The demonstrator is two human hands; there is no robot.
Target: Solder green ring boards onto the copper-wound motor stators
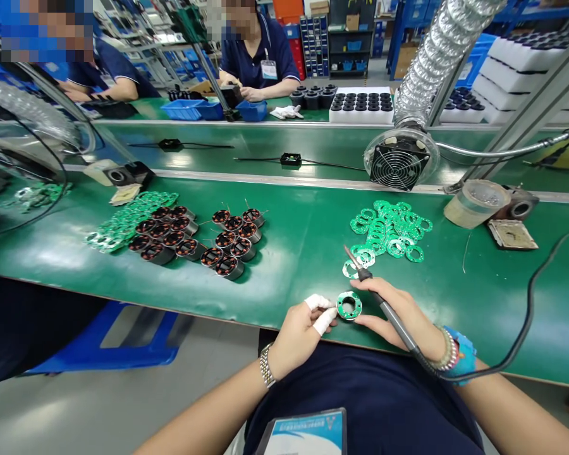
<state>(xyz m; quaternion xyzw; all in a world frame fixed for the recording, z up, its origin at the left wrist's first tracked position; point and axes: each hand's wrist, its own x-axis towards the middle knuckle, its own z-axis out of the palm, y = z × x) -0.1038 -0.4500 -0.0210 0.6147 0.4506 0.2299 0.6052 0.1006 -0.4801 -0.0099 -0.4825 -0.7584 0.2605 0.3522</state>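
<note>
My left hand [303,330], with white wraps on thumb and finger, pinches the left side of a round part topped by a green ring board [349,306]. On the other side, my right hand [401,313] holds a soldering iron [392,319], its tip pointing up and left above the part. The right thumb reaches the part's right edge. Beyond the iron's tip lies a pile of loose green ring boards [389,229]. Several round motor cores with copper windings [234,240] stand to the left, some with thin wires sticking up.
A fume fan [397,165] hangs over the bench's back rail. Behind the right-hand boards stand a plastic tub [477,203] and a sponge tray [512,234]. More green boards [133,221] lie far left. The iron's cable loops right. Two people sit across the bench.
</note>
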